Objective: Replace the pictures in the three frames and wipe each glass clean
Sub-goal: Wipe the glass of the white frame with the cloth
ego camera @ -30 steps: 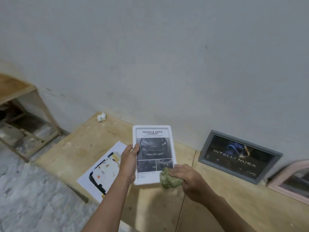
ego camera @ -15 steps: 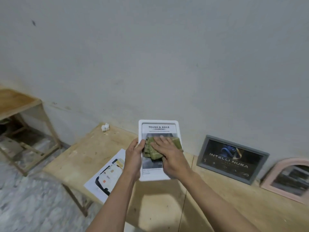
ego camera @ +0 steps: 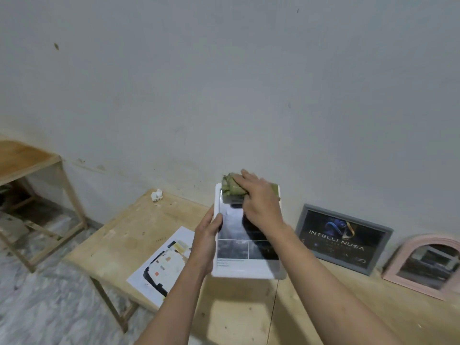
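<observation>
1. Two bare forearms reach in from the bottom edge, over the plywood table [ego camera: 249, 317], and meet at the white frame [ego camera: 245, 268], which is held up off the board and tilted toward the camera.
2. The left hand [ego camera: 206, 241] grips the frame's left edge, thumb curled onto the front border and fingers hidden behind.
3. The right hand [ego camera: 258, 202] lies flat with straight fingers, pressing a wadded green cloth [ego camera: 230, 189] on the top of the glass.
4. Judging by the one-handed hold, the frame is light and stiff, but its glass is likely slick and breakable; the border and back are the places to grip, and a firm push at the top could lever it out of a single-edge hold.
5. The soft cloth gives under the palm, so pressure should spread evenly.
6. A loose printed sheet [ego camera: 161, 267] lies flat at the table's left edge, just beside the left wrist.
7. Farther right, a grey frame [ego camera: 342, 239] and an arched pink frame [ego camera: 423, 266] lean against the wall [ego camera: 224, 83].
8. A small white lump [ego camera: 156, 195] sits at the table's far left corner.
</observation>
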The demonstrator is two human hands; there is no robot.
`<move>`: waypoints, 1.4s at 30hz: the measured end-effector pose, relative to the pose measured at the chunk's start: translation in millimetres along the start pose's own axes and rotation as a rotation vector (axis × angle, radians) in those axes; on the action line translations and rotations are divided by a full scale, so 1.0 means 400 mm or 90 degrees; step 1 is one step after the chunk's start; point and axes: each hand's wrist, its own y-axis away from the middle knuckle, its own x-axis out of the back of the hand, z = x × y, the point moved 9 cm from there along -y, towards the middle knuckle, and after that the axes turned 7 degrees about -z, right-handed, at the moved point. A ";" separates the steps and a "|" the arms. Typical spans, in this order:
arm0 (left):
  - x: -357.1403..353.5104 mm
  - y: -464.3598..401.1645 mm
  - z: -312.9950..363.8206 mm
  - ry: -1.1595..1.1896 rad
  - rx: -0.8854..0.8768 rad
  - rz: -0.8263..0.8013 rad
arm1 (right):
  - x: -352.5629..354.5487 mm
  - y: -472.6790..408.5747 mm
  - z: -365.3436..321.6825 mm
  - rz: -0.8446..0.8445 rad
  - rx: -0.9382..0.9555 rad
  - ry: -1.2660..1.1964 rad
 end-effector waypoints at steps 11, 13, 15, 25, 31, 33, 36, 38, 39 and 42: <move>0.177 -0.008 0.150 0.014 -0.087 0.173 | -0.249 0.203 -0.079 -0.302 0.198 -0.052; 0.164 0.003 0.161 -0.022 -0.084 0.163 | -0.230 0.198 -0.037 -0.422 0.049 -0.239; 0.144 0.008 0.154 -0.059 -0.075 0.138 | -0.168 0.139 -0.005 -0.376 -0.076 -0.419; 0.050 -0.016 0.113 -0.007 -0.058 0.107 | -0.100 -0.042 -0.089 -0.062 0.139 -0.018; 0.151 -0.023 0.082 -0.003 -0.021 0.178 | -0.250 0.145 -0.054 -0.293 0.173 -0.151; 0.158 -0.017 0.084 -0.064 -0.025 0.193 | -0.252 0.183 -0.033 -0.425 0.139 -0.182; 0.139 -0.011 0.092 -0.105 -0.025 0.178 | -0.162 0.136 -0.018 -0.407 0.070 -0.241; 0.110 -0.014 0.090 -0.109 -0.023 0.142 | -0.052 0.036 -0.025 -0.184 0.067 -0.201; 0.089 -0.017 0.094 -0.105 -0.024 0.128 | -0.009 -0.006 -0.042 -0.084 0.094 -0.149; 0.029 -0.017 0.109 -0.076 -0.037 0.083 | -0.016 -0.072 -0.128 -0.041 0.269 0.025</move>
